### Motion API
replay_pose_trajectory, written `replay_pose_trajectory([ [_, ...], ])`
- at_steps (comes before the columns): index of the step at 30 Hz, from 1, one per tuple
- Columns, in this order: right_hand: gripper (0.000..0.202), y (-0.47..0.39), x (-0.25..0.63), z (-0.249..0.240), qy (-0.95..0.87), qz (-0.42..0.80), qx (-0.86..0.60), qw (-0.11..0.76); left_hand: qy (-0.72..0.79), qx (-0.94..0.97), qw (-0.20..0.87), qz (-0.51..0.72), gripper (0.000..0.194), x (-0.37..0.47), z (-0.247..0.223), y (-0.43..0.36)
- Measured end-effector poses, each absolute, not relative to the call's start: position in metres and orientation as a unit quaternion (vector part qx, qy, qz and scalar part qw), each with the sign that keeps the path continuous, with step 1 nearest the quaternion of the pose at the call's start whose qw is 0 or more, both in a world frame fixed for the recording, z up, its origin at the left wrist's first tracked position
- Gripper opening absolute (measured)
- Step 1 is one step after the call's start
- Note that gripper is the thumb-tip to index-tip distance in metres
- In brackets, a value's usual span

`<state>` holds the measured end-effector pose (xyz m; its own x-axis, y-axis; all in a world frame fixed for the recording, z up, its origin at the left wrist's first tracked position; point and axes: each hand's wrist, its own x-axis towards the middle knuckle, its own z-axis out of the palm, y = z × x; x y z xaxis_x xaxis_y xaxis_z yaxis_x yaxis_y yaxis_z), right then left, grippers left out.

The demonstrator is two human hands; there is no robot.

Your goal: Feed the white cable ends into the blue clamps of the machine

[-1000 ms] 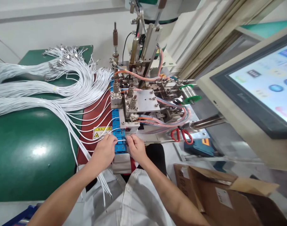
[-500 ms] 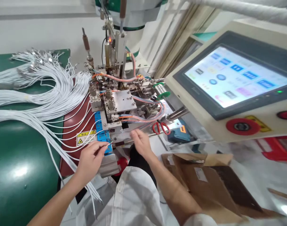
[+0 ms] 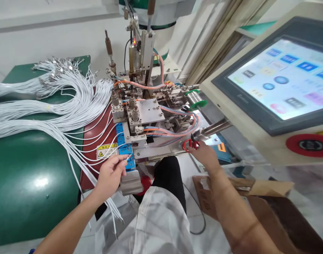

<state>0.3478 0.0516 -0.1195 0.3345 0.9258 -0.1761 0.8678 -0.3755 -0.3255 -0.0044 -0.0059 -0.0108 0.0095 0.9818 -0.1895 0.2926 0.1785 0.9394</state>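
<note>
My left hand [image 3: 111,174] pinches the end of a white cable [image 3: 128,158] between thumb and fingertips. It is at the front end of a row of blue cable holders [image 3: 121,135], into which several other white cables run. My right hand [image 3: 206,155] is at the red handles of a pair of scissors [image 3: 188,144] lying on the machine's metal base. Its fingers are curled onto the handles; the blades are hard to make out.
A bundle of white cables [image 3: 79,106] lies across the green table [image 3: 23,190] to the left. Behind the holders stands a machine with a metal plate [image 3: 148,111] and a wire spool [image 3: 194,98]. A touch-screen panel [image 3: 280,77] juts in from the right, above a cardboard box [image 3: 267,215].
My right hand has moved right, from near the machine's front edge to the scissors. My left hand still pinches the cable by the blue holders. The view has shifted to the right.
</note>
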Motion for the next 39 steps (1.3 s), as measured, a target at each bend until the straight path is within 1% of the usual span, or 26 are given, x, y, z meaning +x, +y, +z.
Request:
replay_pose_trajectory([
  [2,0.036,0.05,0.35,-0.117,-0.554,0.198,-0.806,0.067,0.606,0.511,0.492,0.36,0.022,-0.005,-0.009,-0.006],
  [4,0.038,0.04,0.345,-0.116,-0.554,0.213,-0.802,0.065,0.61,0.49,0.512,0.355,0.024,-0.006,-0.007,-0.005],
  [6,0.044,0.022,0.328,-0.112,-0.559,0.218,-0.796,0.086,0.613,0.464,0.538,0.347,0.026,-0.006,-0.005,-0.005],
  [9,0.051,-0.009,0.287,-0.097,-0.599,0.219,-0.757,0.142,0.611,0.426,0.575,0.338,0.031,-0.007,-0.006,-0.005],
  [11,0.046,-0.023,0.257,-0.08,-0.71,0.142,-0.652,0.223,0.605,0.413,0.592,0.337,0.033,-0.008,-0.006,-0.006],
  [12,0.043,-0.026,0.243,-0.071,-0.764,0.092,-0.588,0.249,0.601,0.411,0.597,0.337,0.033,-0.008,-0.007,-0.006],
  [13,0.042,-0.026,0.231,-0.062,-0.798,0.05,-0.539,0.266,0.597,0.411,0.6,0.338,0.034,-0.008,-0.007,-0.006],
  [16,0.042,-0.018,0.206,-0.043,-0.846,-0.002,-0.447,0.291,0.592,0.406,0.611,0.333,0.033,-0.01,-0.006,-0.006],
  [21,0.041,-0.004,0.194,-0.04,-0.87,-0.053,-0.403,0.28,0.573,0.408,0.636,0.316,0.028,-0.014,-0.006,-0.005],
  [26,0.036,-0.002,0.19,-0.039,-0.873,-0.087,-0.385,0.287,0.564,0.402,0.652,0.309,0.022,-0.014,-0.005,-0.005],
  [33,0.036,-0.002,0.189,-0.035,-0.893,-0.08,-0.382,0.223,0.558,0.413,0.654,0.299,0.024,-0.014,-0.004,-0.005],
  [39,0.039,-0.006,0.189,-0.036,-0.899,-0.061,-0.382,0.204,0.557,0.428,0.643,0.303,0.026,-0.015,-0.006,-0.005],
])
